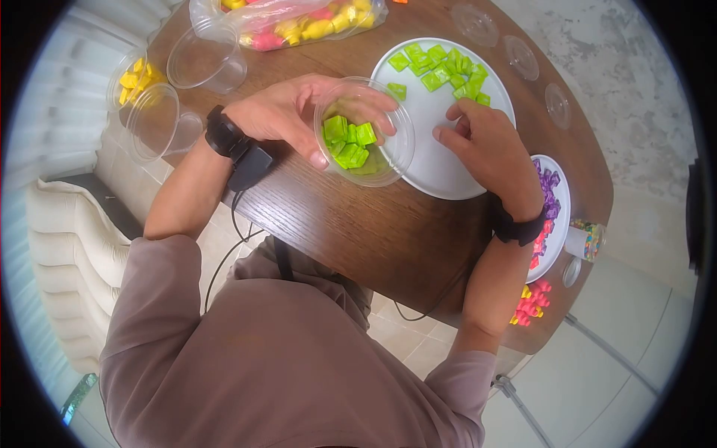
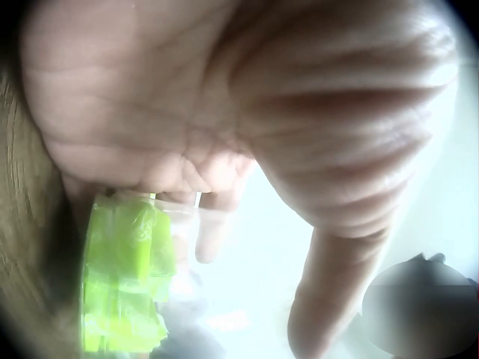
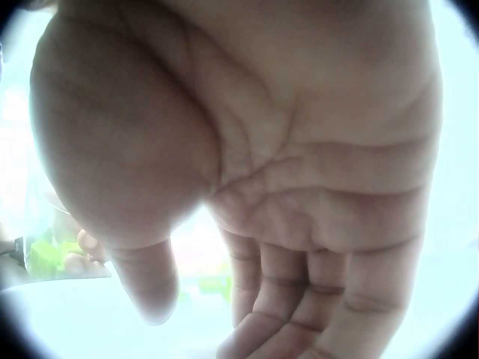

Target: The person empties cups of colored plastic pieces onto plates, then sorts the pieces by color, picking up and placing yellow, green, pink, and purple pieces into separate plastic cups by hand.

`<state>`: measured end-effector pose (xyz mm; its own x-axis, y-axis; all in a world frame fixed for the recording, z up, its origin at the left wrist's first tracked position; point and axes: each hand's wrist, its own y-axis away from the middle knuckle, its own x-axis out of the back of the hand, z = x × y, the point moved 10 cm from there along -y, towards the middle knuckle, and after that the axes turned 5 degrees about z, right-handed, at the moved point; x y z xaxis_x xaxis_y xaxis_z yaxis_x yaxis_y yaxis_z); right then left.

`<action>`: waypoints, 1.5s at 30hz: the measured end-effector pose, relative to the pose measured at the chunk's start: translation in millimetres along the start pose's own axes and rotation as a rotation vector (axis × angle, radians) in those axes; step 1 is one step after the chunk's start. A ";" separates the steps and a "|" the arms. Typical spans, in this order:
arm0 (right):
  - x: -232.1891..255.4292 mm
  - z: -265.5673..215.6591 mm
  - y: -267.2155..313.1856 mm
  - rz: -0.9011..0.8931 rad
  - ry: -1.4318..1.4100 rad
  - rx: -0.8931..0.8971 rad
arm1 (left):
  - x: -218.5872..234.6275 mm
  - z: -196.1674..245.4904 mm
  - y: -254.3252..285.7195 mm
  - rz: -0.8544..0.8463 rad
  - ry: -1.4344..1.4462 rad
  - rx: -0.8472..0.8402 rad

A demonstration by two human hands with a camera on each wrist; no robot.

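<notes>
My left hand (image 1: 280, 108) grips a clear plastic cup (image 1: 390, 158), thumb on the near side and fingers behind it. Several green wrapped candies (image 1: 348, 143) lie in the cup; they show as bright green blocks (image 2: 123, 277) in the left wrist view. The cup overlaps the left edge of a round white plate (image 1: 441, 175). More green candies (image 1: 447, 73) are spread over the plate's far half. Over the plate's right side hovers my right hand (image 1: 489, 145), fingers bent and thumb apart from them, with nothing seen between them.
Clear empty cups (image 1: 153, 123) and a cup of yellow candies (image 1: 134, 84) stand at the left. A bag of yellow and pink candies (image 1: 317, 28) lies at the back. Clear lids (image 1: 521, 58) line the far right, above a plate of purple and pink candies (image 1: 560, 201) and a jar (image 1: 586, 240).
</notes>
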<state>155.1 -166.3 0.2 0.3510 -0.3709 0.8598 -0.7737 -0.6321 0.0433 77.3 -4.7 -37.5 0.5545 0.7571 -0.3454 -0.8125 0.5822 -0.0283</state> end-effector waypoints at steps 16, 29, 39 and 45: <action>-0.4 2.9 -0.9 -0.005 -0.037 -0.022 | -0.5 -3.0 -1.4 0.042 -0.075 0.061; -1.7 5.5 -2.4 0.008 -0.036 -0.018 | -4.2 -3.3 -1.3 0.033 -0.025 0.087; -1.7 9.0 -7.4 0.027 -0.041 -0.037 | -11.0 -2.8 3.1 0.016 -0.150 0.064; -1.5 6.0 -7.5 0.094 0.007 0.023 | -16.0 -3.1 3.6 -0.058 -0.124 0.056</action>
<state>163.6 -165.1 -4.4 0.2739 -0.4244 0.8630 -0.7908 -0.6101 -0.0491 65.0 -15.6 -35.0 0.6211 0.7504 -0.2262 -0.7690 0.6392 0.0091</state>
